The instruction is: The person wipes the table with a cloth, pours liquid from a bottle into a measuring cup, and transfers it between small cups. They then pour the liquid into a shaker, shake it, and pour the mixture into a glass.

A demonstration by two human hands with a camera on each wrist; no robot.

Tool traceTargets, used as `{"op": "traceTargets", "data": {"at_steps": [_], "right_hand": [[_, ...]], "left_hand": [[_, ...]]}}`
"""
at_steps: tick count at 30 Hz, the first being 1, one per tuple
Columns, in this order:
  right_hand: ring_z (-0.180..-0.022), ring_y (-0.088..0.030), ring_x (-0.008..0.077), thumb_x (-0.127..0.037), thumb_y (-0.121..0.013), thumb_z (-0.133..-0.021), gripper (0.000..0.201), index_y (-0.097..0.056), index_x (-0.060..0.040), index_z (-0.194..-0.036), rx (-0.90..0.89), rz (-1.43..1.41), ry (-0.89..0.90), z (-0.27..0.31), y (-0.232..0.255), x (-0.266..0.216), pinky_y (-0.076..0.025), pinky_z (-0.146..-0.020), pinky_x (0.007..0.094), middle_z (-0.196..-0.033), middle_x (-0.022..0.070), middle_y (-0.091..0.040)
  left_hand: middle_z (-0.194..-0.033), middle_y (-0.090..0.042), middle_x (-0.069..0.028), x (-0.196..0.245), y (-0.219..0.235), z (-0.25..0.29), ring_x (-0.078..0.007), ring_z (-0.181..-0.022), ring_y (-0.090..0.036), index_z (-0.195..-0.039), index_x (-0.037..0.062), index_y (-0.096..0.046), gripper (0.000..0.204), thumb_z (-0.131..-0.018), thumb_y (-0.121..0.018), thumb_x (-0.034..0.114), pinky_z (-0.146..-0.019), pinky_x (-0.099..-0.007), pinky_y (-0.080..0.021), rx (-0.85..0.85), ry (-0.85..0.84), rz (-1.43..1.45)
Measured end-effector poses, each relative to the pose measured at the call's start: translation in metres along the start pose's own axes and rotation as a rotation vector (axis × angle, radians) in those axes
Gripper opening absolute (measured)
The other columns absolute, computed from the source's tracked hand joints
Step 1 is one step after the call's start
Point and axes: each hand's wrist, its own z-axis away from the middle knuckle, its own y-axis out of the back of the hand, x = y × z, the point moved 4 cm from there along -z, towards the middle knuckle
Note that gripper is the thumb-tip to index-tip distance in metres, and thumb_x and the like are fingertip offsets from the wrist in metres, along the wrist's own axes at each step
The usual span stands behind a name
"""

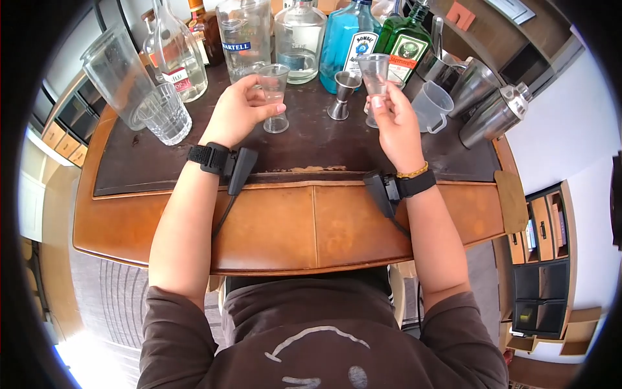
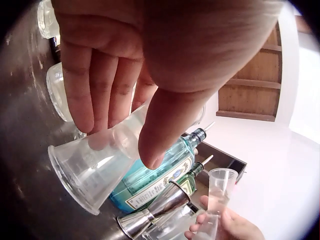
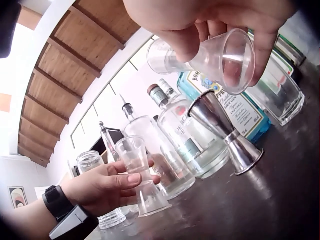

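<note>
Head view: L hand point(image 1: 236, 113) and R hand point(image 1: 396, 123) each pinch a thin plastic measuring cup point(image 1: 275, 97) / second cup point(image 1: 375, 74) mid-body w/ curled fingers near bar top's point(image 1: 311, 146) far edge — prob light, slick, crushable.

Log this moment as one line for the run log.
left hand: holds measuring cup on bar top | right hand: holds second cup raised | jigger between
</note>
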Motion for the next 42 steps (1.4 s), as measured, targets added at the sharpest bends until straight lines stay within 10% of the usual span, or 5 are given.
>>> {"op": "traceTargets", "data": {"at_steps": [42], "right_hand": [[-0.096,-0.061,0.0329,-0.010,-0.065,-0.086,0.051,-0.050,-0.0060,-0.134,0.132,0.487,0.167,0.000,0.017,-0.036,-0.046,-0.087,0.0417,-0.101,0.0167,-0.065]], "left_hand": [[-0.099,-0.072,-0.0098,0.000,0.003,0.001,-0.0165,-0.095,-0.068,-0.121,0.0028,-0.059,0.047,-0.079,-0.079,0.013,-0.083,-0.0302,-0.054,-0.018,-0.005,-0.122]]}}
